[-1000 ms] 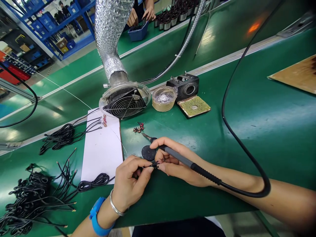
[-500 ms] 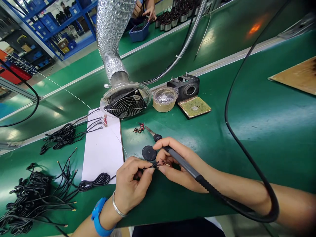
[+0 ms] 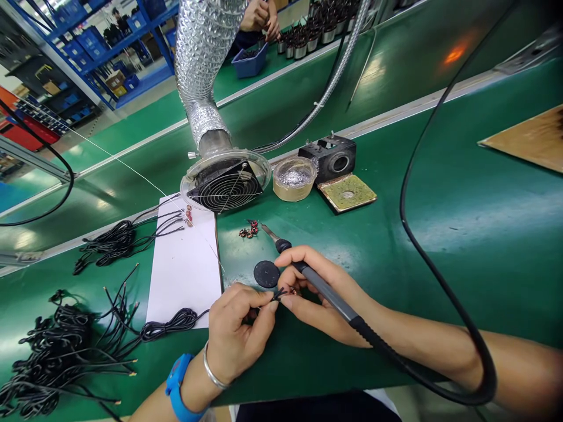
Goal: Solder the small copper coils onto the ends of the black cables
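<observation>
My left hand [image 3: 241,328] pinches the end of a black cable [image 3: 278,295] between thumb and fingertips. Right beside it, my right hand [image 3: 319,296] carries a soldering iron [image 3: 323,287], its tip pointing away from me toward the fume fan. The thumb and fingers of that same hand also pinch a small coil with reddish wire [image 3: 291,291], which meets the cable end; their exact contact is hidden by the fingers. Just beyond my fingertips lies a black disc [image 3: 266,274]. Several small red and black wound coils [image 3: 249,230] lie near the iron's tip.
A fume extractor fan [image 3: 226,184] on a foil duct [image 3: 206,64] stands ahead. Right of it are a solder tub [image 3: 294,177] and an iron stand [image 3: 329,158] with sponge [image 3: 347,192]. Black cables [image 3: 57,346] pile left by a white board [image 3: 182,269]. A co-worker's hands [image 3: 261,17] show beyond.
Both hands stay together with the same grips, and my left hand has shifted slightly right. The whole view has moved a little. The co-worker's hands have come closer together.
</observation>
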{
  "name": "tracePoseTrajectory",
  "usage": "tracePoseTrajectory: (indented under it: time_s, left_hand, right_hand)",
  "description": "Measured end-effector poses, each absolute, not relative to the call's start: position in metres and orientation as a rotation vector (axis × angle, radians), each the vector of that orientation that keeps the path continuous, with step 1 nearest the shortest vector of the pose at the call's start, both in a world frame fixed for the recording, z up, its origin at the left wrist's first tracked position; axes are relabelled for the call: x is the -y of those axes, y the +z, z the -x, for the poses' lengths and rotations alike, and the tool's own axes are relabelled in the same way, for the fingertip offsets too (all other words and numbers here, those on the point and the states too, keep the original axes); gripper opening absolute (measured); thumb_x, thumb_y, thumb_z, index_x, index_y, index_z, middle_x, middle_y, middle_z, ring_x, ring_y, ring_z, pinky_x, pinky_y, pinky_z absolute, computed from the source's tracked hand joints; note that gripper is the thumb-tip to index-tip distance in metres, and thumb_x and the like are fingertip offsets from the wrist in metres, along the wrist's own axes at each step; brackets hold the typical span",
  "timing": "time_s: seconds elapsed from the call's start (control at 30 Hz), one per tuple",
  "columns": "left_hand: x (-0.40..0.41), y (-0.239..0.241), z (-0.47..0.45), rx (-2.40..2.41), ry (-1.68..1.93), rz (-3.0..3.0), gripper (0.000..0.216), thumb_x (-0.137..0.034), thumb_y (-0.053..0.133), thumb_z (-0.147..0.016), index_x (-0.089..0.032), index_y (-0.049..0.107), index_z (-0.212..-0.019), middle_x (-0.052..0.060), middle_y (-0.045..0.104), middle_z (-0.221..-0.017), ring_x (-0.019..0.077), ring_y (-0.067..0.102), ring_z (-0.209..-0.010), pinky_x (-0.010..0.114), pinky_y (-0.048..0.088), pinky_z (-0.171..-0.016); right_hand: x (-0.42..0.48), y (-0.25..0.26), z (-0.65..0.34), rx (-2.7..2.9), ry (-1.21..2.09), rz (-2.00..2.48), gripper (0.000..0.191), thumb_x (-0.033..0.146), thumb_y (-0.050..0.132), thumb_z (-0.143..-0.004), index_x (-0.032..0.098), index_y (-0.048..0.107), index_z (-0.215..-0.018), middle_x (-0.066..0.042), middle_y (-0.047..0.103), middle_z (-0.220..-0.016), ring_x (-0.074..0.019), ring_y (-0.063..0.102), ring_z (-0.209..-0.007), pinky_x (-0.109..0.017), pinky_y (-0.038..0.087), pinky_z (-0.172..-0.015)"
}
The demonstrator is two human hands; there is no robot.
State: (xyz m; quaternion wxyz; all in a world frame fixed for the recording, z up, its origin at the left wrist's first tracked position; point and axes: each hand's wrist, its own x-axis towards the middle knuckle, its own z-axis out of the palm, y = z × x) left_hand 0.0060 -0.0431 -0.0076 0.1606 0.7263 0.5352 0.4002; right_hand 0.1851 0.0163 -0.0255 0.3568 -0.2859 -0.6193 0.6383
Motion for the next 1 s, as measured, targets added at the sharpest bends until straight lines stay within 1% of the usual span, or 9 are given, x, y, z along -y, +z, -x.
tracePoseTrajectory:
  time_s: [0.1, 0.23, 0.37, 0.53, 0.63, 0.73, 0.87, 1.0]
  left_hand:
    - [0.043, -0.009, -0.005, -1.493, 1.126, -2.166, 0.018, -0.008, 0.068, -0.08, -0.019, 0.064, -0.093, 0.001, 0.066, -0.071, 0.011, 0.061, -0.062, 0.021, 0.049, -0.056]
    - [0.043, -0.008, -0.004, -1.488, 1.068, -2.23, 0.019, -0.008, 0.068, -0.082, -0.019, 0.064, -0.097, 0.002, 0.068, -0.075, 0.0125, 0.064, -0.066, 0.022, 0.052, -0.06]
    - [0.043, -0.005, -0.002, -1.498, 1.064, -2.229, 0.019, -0.009, 0.068, -0.082, -0.019, 0.065, -0.098, 0.002, 0.068, -0.076, 0.0116, 0.063, -0.066, 0.021, 0.052, -0.06]
    - [0.044, -0.002, 0.0, -1.499, 1.087, -2.255, 0.018, -0.009, 0.067, -0.082, -0.017, 0.065, -0.097, 0.002, 0.068, -0.076, 0.0116, 0.062, -0.066, 0.022, 0.051, -0.06]
    - [0.045, -0.002, 0.0, -1.497, 1.092, -2.271, 0.018, -0.008, 0.067, -0.082, -0.017, 0.064, -0.097, 0.002, 0.068, -0.076, 0.0114, 0.062, -0.066, 0.021, 0.05, -0.06]
    - [0.046, -0.002, 0.0, -1.487, 1.111, -2.282, 0.019, -0.007, 0.067, -0.081, -0.017, 0.064, -0.097, 0.002, 0.068, -0.077, 0.0117, 0.062, -0.067, 0.022, 0.05, -0.061]
    - [0.047, -0.004, 0.001, -1.473, 1.132, -2.292, 0.019, -0.007, 0.067, -0.082, -0.016, 0.064, -0.098, 0.003, 0.069, -0.077, 0.0125, 0.062, -0.068, 0.023, 0.051, -0.062]
    - [0.046, -0.005, 0.0, -1.445, 1.126, -2.297, 0.02, -0.007, 0.067, -0.082, -0.016, 0.065, -0.099, 0.004, 0.07, -0.076, 0.0139, 0.063, -0.067, 0.024, 0.052, -0.062]
  right_hand:
    - [-0.014, -0.026, -0.186, 1.682, 1.539, 0.765, 0.04, 0.013, 0.059, -0.084, 0.026, 0.042, -0.118, 0.003, 0.06, -0.084, -0.0116, 0.062, -0.075, -0.026, 0.05, -0.072]
    - [-0.016, -0.024, -0.19, 1.787, 1.46, 0.803, 0.045, 0.012, 0.06, -0.083, 0.028, 0.043, -0.121, 0.003, 0.061, -0.086, -0.011, 0.062, -0.073, -0.025, 0.051, -0.069]
    - [-0.028, -0.022, -0.198, 1.796, 1.644, 0.667, 0.046, 0.012, 0.065, -0.083, 0.028, 0.045, -0.121, 0.003, 0.061, -0.091, -0.0102, 0.063, -0.078, -0.023, 0.053, -0.073]
    - [-0.038, -0.026, -0.2, 1.62, 1.871, 0.514, 0.05, 0.009, 0.07, -0.081, 0.028, 0.048, -0.121, 0.002, 0.058, -0.094, -0.01, 0.064, -0.086, -0.024, 0.054, -0.079]
    - [-0.037, -0.031, -0.2, 1.527, 1.981, 0.488, 0.053, 0.009, 0.07, -0.081, 0.029, 0.046, -0.124, 0.002, 0.056, -0.096, -0.0097, 0.065, -0.086, -0.023, 0.055, -0.078]
    - [-0.036, -0.034, -0.2, 1.503, 2.015, 0.492, 0.055, 0.01, 0.071, -0.082, 0.03, 0.046, -0.126, 0.001, 0.056, -0.097, -0.0104, 0.066, -0.087, -0.023, 0.056, -0.077]
    - [-0.034, -0.032, -0.201, 1.549, 1.978, 0.478, 0.054, 0.009, 0.069, -0.083, 0.028, 0.044, -0.128, 0.0, 0.055, -0.096, -0.0108, 0.065, -0.087, -0.025, 0.055, -0.078]
    - [-0.031, -0.027, -0.199, 1.687, 1.798, 0.469, 0.049, 0.008, 0.062, -0.085, 0.025, 0.043, -0.128, -0.002, 0.057, -0.098, -0.0107, 0.061, -0.085, -0.026, 0.054, -0.079]
